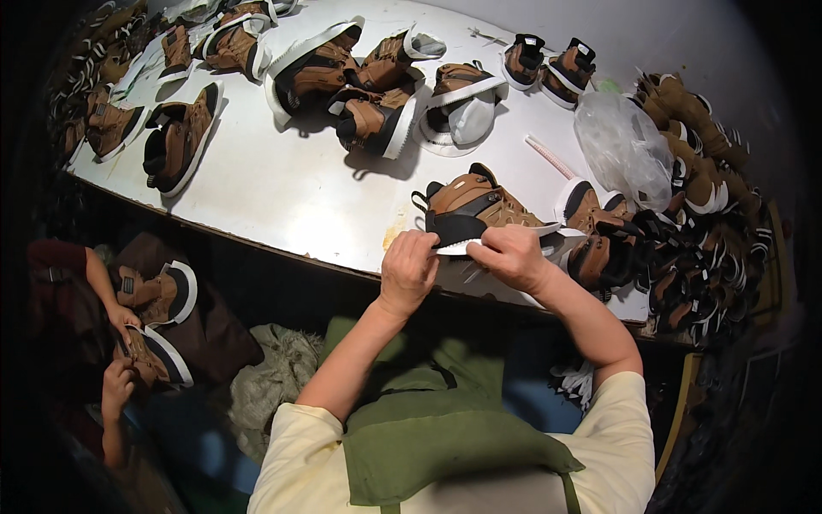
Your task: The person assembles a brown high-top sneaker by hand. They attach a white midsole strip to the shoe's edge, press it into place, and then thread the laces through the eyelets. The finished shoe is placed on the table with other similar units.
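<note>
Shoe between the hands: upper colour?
The upper is brown with black panels; shows best in the head view.

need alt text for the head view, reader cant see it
A person's left hand and right hand grip the white sole edge of a brown-and-black high-top shoe at the near edge of a white table. More brown shoes are spread across the table, and at lower left another person's hands hold a similar shoe.
</note>
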A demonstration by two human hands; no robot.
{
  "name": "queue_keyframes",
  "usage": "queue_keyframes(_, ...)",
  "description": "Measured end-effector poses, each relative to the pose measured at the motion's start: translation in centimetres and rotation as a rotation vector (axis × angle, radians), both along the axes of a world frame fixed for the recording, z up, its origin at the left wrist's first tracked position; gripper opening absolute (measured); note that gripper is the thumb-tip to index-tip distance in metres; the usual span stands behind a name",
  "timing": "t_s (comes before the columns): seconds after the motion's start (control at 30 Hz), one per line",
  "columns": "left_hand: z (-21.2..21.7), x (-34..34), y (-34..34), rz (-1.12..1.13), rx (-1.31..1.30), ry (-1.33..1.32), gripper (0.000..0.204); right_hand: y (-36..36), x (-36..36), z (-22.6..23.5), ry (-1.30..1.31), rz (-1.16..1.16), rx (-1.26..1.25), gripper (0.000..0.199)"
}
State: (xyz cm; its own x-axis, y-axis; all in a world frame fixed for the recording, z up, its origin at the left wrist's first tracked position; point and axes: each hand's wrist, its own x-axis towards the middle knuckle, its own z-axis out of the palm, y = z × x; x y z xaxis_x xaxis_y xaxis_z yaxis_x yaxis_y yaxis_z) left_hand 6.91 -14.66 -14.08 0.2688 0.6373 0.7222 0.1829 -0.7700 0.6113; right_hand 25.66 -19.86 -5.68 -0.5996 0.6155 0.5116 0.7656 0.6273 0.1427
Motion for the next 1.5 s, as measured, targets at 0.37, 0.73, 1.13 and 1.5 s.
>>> queue_keyframes(0.37, -2.1, 0.7, -0.2, -0.03, -0.004, -0.063, 0.028, -1.0, 0.5, -2.4, 0.146, -0.106, 0.042, 0.022)
queue_keyframes(0.73, 0.7, 0.4, -1.1, -0.079, -0.281, -0.273, 0.028, -2.0, 0.1, -1.8, 0.258, -0.193, -0.009, 0.029)
queue_keyframes(1.13, -0.3, -0.1, 0.3, -0.393, -0.954, -0.476, 0.009, -4.0, -0.8, 3.5, 0.814, -0.394, -0.563, 0.025)
queue_keyframes(1.5, -0.4, -0.3, 1.0, -0.529, -1.033, -0.499, 0.01, -2.3, -3.5, 4.4, 0.127, -0.485, -0.374, 0.03)
